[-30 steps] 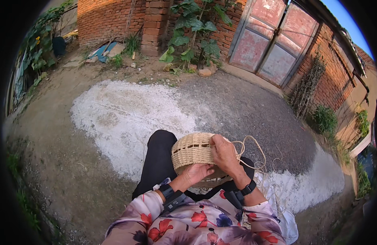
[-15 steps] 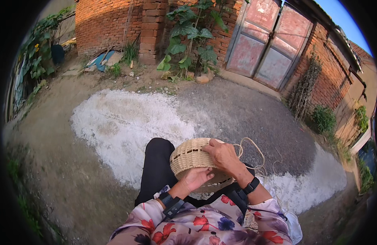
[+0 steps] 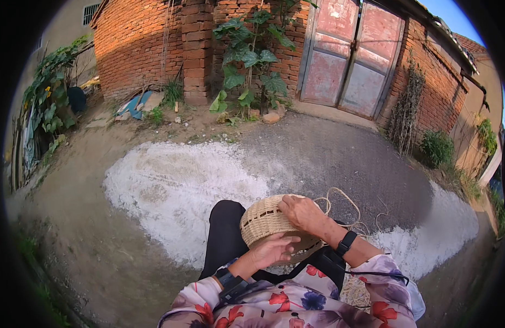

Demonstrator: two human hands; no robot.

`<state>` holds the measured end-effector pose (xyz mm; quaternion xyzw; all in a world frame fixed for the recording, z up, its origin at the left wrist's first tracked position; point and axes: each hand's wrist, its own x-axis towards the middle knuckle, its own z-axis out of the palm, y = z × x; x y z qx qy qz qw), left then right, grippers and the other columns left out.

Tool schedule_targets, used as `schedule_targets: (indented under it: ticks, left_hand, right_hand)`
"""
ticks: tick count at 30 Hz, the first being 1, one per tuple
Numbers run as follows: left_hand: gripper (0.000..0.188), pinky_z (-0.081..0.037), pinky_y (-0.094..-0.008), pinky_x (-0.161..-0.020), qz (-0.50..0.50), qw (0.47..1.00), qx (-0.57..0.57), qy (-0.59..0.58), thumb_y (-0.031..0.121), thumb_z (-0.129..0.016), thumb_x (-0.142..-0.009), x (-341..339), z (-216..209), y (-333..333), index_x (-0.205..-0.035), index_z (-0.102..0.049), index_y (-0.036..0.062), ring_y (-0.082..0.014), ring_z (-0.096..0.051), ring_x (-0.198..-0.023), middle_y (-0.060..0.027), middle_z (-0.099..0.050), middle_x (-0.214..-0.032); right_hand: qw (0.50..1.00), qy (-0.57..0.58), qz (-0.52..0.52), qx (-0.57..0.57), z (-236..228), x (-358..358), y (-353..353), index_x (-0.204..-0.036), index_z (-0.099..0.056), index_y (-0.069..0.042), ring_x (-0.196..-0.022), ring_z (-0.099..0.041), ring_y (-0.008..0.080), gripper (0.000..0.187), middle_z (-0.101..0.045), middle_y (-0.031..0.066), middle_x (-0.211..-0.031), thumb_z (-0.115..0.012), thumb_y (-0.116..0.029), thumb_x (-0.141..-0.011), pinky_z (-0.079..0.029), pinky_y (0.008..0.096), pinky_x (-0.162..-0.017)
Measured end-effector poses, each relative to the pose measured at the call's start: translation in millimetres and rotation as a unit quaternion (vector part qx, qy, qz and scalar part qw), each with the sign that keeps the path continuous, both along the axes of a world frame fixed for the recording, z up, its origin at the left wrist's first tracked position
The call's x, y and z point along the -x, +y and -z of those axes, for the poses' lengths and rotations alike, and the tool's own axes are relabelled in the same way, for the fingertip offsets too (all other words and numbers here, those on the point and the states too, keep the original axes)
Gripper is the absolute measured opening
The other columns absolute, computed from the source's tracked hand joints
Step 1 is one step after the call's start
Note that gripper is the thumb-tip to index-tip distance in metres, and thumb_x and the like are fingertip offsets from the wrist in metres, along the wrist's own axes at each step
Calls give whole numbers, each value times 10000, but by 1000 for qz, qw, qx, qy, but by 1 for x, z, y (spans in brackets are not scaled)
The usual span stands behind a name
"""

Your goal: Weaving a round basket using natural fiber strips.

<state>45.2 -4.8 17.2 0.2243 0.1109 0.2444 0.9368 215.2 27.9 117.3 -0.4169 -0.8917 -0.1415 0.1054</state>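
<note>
A pale woven basket (image 3: 258, 222) rests tilted on my lap, its wall broken by a band of small openings. My right hand (image 3: 307, 214) is closed over its upper right side, with bent fingertips pressed to the weave. What lies under those fingers is hidden. My left hand (image 3: 273, 251) is at the basket's near rim, palm turned up and fingers stretched out, gripping nothing; whether it touches the rim I cannot tell. Loops of thin straw cord (image 3: 355, 206) trail to the right from behind my right hand.
Loose straw strands (image 3: 355, 292) lie beside my right thigh, near a whitish bag (image 3: 416, 300). Ahead are white powdery ground (image 3: 192, 175) and dark paving (image 3: 345, 158). Beyond stand a brick wall (image 3: 132, 52), a leafy climbing plant (image 3: 247, 57) and a metal double door (image 3: 351, 60).
My view has shifted, so the basket and both hands appear lower and further right. The left fingers have stretched out more at the rim. My right hand keeps its hold on the basket.
</note>
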Motion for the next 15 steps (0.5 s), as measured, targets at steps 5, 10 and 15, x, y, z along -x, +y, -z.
schedule_targets:
  ticks: [5,10,15]
  left_hand:
    - [197,-467,-231,-596,-114,846,-409,321,192,-637,-904,49,-42,8,-1029,-668,44,-93,-589,-685,-19,-641,-839]
    - [179,-481,-293,-609,-323,567,-588,478,215,-673,-836,23,-75,44,-924,-710,64,-138,-618,-683,-34,-650,-805]
    - [152,-498,-396,-637,-287,503,-627,522,243,-684,-766,-9,-71,51,-815,-704,100,-271,-639,-700,-71,-617,-725]
  right_hand:
    - [947,310,32,84,19,-10,0,-906,-560,-15,-809,-621,360,92,-561,162,-853,-589,-53,-828,-501,413,-713]
    - [936,348,30,47,27,-3,-5,-913,-570,-41,-833,-593,354,72,-535,146,-884,-593,-50,-846,-480,435,-722]
    - [934,356,42,6,37,-5,-8,-908,-575,-39,-811,-583,341,82,-519,141,-869,-604,-50,-831,-480,422,-705]
